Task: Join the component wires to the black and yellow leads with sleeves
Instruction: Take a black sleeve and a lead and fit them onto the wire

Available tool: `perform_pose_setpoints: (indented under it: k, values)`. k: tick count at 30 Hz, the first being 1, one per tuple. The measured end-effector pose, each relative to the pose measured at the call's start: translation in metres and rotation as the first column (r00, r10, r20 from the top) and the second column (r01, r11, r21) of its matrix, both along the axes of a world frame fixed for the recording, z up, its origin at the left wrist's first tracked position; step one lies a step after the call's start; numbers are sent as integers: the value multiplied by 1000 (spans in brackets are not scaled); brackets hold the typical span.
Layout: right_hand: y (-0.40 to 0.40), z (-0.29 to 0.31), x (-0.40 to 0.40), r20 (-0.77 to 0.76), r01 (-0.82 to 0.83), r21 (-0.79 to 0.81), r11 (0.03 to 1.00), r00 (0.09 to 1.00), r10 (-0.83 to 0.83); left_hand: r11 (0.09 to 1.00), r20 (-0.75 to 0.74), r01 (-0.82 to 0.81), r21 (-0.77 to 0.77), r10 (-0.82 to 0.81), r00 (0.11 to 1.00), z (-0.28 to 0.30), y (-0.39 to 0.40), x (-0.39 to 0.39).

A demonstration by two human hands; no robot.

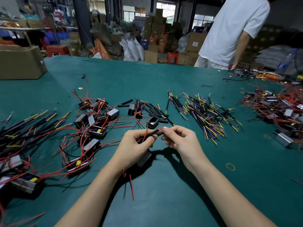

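Near the table's [164,185] front edge, the left hand [136,145] pinches a black sleeve [155,132] over red component wires [145,134]. The right hand [178,138] pinches the sleeve's far end (mid-sleeving, probably). Next comes seating it over the joint.

I see a black sleeve [155,132] over red component wires [145,135], lifted and tilted, black-and-yellow leads [203,112] heaped on the counter [180,185]
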State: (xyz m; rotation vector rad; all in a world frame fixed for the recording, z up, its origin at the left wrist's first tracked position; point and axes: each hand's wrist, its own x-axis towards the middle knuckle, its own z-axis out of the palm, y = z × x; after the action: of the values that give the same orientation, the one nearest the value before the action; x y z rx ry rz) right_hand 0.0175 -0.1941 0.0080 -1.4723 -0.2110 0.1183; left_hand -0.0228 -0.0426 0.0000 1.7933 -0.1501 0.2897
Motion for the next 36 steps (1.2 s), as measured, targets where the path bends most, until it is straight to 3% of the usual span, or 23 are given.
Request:
perform_pose_setpoints:
  k: [8, 13, 16, 18, 20, 22, 24, 28, 36]
  values:
    - [4, 2, -1, 77, 43, -12, 999, 996, -42, 992, -2, -62, 110, 63, 998, 3, 0, 2]
    - [5, 0, 0, 133, 8, -81, 997, 991, 3, 997, 83, -67, 23, 65, 994, 2, -4, 3]
    - [5, -1, 8, 44, -40, -91, 995, 998, 44, 992, 91, -122, -16, 123, 988, -2, -4, 4]
    - [1, 3, 27, 8, 6, -100, 995, 1000, -5, 982, 85, -182, -59, 186, 979, -4, -2, 7]
    - [-4, 7, 58, 139, 145, -265, 953, 984, -111, 967, 76, -230, -112, 239, 968, -5, -1, 10]
    - [-7, 10, 93, 320, 318, -514, 797, 933, -165, 959, 82, -250, -135, 262, 962, -6, 0, 12]
    - [-5, 10, 125, 405, 414, -695, 587, 901, -156, 958, 99, -251, -137, 266, 959, -7, 0, 14]
    - [12, 7, 168, 517, 512, -835, 203, 855, -31, 962, 115, -245, -119, 258, 959, -10, 2, 17]
    - [24, 5, 195, 467, 497, -854, -155, 863, 192, 968, 107, -208, -140, 223, 969, -10, 2, 17]
